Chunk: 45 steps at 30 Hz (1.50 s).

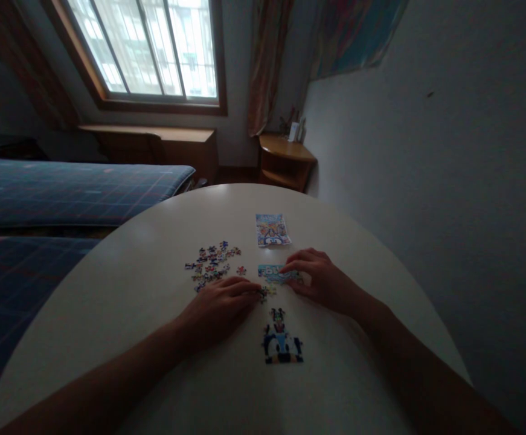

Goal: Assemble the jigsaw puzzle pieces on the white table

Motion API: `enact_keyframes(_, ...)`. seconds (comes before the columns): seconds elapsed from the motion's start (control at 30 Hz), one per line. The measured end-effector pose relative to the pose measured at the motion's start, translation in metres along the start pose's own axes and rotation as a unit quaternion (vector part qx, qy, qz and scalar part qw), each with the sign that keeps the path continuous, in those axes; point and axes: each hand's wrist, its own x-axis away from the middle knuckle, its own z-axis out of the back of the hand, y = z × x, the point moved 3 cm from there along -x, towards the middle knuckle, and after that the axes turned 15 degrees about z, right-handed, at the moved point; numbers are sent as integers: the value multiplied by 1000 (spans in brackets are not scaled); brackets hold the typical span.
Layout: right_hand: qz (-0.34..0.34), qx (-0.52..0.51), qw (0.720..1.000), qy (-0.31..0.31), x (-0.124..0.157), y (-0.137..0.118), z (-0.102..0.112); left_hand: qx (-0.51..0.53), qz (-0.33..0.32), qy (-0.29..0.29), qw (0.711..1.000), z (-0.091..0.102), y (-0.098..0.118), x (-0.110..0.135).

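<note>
My left hand (pixel 220 304) lies palm down on the round white table (pixel 145 302), its fingertips touching a small cluster of joined puzzle pieces (pixel 268 293). My right hand (pixel 319 279) rests with curled fingers on a blue assembled strip of puzzle (pixel 272 273). Nearer to me lies a finished section with a black-and-white figure (pixel 282 345). A scatter of several loose pieces (pixel 211 264) sits left of the strip. A printed reference picture (pixel 272 229) lies farther back.
A bed with a blue checked cover (pixel 63 190) stands left of the table. A grey wall (pixel 426 151) runs close along the right. Behind are a window (pixel 154 48), a wooden desk (pixel 154 142) and a corner shelf (pixel 285 160).
</note>
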Motion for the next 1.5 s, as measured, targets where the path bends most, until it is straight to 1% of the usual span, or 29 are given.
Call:
enact_keyframes(0.17,-6,-10,1000,-24,2,8,-5,-11,-4,0,1000,0,1,0)
enact_keyframes(0.3,2,-46,999,-14,2,9,-11,-11,-3,2,1000,-2,0,0)
enact_keyframes(0.47,2,-54,999,-8,2,9,-12,-20,-2,2,1000,-3,1,0)
enact_keyframes(0.6,8,-41,999,-6,1,6,-9,-22,-3,2,1000,-1,3,0)
enact_keyframes(0.73,9,-42,999,4,-1,-3,-8,-26,-8,15,1000,-2,3,1)
enact_keyframes(0.83,2,-35,999,-9,-3,-11,-10,-20,-9,25,999,-3,2,1)
enact_keyframes(0.97,-4,-37,999,-17,-7,-18,-14,-24,-4,20,999,-3,2,1)
enact_keyframes(1.17,-32,-67,997,-16,-8,-15,-23,-33,-3,7,999,-3,3,0)
enact_keyframes(1.5,-30,-50,998,-16,-5,-10,-27,-39,7,1,999,-5,4,0)
